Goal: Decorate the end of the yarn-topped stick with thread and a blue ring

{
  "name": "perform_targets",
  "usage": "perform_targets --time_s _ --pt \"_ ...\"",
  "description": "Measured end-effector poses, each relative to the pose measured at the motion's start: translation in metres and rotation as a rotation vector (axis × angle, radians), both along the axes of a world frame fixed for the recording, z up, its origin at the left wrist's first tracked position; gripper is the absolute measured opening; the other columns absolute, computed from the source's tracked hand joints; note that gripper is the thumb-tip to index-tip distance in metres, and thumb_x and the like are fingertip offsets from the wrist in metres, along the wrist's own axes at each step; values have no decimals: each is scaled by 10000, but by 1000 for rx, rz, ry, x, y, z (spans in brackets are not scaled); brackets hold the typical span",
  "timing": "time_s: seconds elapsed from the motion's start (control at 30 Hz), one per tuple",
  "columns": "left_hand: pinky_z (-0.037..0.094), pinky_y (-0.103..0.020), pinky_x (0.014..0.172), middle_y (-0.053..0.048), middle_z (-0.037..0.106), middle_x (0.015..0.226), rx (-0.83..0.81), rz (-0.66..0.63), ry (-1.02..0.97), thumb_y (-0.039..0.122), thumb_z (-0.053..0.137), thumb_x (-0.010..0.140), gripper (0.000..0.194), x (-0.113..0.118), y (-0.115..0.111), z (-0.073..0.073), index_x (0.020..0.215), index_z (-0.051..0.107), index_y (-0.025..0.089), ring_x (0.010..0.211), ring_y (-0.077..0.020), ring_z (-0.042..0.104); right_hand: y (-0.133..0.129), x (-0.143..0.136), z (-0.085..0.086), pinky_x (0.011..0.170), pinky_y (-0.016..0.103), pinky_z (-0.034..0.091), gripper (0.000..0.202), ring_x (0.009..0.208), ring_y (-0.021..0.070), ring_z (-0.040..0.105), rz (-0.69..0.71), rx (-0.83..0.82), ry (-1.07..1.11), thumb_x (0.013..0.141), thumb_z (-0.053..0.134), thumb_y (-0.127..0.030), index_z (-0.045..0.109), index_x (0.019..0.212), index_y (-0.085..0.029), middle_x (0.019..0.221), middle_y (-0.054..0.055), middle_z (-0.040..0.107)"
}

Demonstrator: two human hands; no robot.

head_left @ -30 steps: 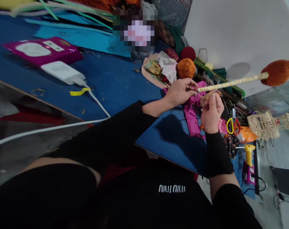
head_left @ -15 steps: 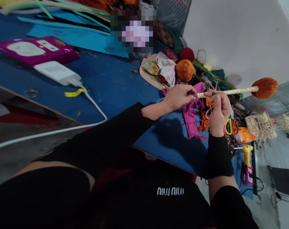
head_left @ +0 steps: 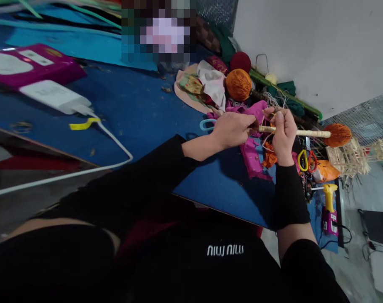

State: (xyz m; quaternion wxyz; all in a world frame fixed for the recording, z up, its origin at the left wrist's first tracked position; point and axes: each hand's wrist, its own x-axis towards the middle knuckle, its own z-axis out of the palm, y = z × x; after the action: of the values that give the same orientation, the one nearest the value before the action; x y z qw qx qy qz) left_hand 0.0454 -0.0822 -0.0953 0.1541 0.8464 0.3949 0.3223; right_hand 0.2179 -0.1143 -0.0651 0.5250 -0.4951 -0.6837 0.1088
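My left hand [head_left: 231,129] is closed on the near end of a pale, wrapped stick [head_left: 313,134]. The stick points to the right and carries an orange crinkled ball [head_left: 337,134] on its far end. My right hand [head_left: 284,132] is beside the stick, in front of part of it, with its fingers pinched just above the shaft. A thin pale strand seems to be between those fingers, but it is too small to name. Magenta cloth [head_left: 251,158] lies on the table under both hands.
The blue table [head_left: 140,97] holds a second orange ball [head_left: 238,84], a dark red ball [head_left: 240,62], scissors [head_left: 307,158], a yellow glue gun [head_left: 329,195] and a small stick-built model [head_left: 349,162]. At left, a white plug [head_left: 54,96] sits in a purple power strip [head_left: 57,69], its cable crossing the table edge.
The ball end of the stick has swung down, so the stick now tilts slightly downward to the right. My right hand has risen above the shaft. The whole view has shifted a little.
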Motion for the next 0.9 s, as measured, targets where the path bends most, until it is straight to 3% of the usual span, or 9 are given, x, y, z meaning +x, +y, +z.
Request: perform_targets --time_s 0.3,0.43,0.57,0.67,0.77,0.83,0.9 --pt "439 -288 594 -72 799 830 282 47 115 190 508 905 385 2 -1 -6 1209 743 171 726 -223 734 5 2 -8 916 374 587 524 847 158 673 -13 -87 -86 1010 406 -699 648 926 -242 887 7 695" --pt "463 -316 607 -105 801 855 318 -33 64 196 488 942 295 0 1 -10 964 781 161 783 -249 751 7 1 -9 887 364 601 507 891 156 698 52 -117 12 983 472 -703 619 849 -236 970 21 725" --pt "509 -335 688 -101 822 939 259 -38 -12 236 528 942 316 -5 6 -8 1065 815 184 869 -265 768 4 9 8 764 280 594 452 765 97 669 119 -149 218 942 622 -627 573 749 -221 936 -3 711" --pt "518 -331 738 -63 835 1037 159 6 -69 289 584 922 328 -14 12 -1 1141 824 243 942 -259 773 -8 35 35 552 217 499 361 536 35 512 157 -282 374 899 718 -521 586 753 -218 818 -39 665" --pt "512 -316 753 -42 837 1023 26 62 -136 322 619 896 326 -29 22 10 1135 836 277 947 -246 766 -28 80 62 416 201 355 331 423 -7 331 175 -398 423 787 814 -440 588 714 -210 817 -33 691" --pt "516 -300 756 -46 835 993 -50 75 -211 307 647 854 319 -41 29 15 1097 848 259 903 -230 757 -45 112 75 372 206 231 291 384 -23 268 101 -348 436 703 838 -357 592 655 -210 756 -16 681" --pt "523 -274 727 -47 828 942 -133 51 -278 295 661 822 319 -52 36 18 1069 853 235 839 -207 740 -61 142 81 376 226 186 257 378 -22 254 -74 -217 472 664 803 -326 579 616 -209 726 -5 653"
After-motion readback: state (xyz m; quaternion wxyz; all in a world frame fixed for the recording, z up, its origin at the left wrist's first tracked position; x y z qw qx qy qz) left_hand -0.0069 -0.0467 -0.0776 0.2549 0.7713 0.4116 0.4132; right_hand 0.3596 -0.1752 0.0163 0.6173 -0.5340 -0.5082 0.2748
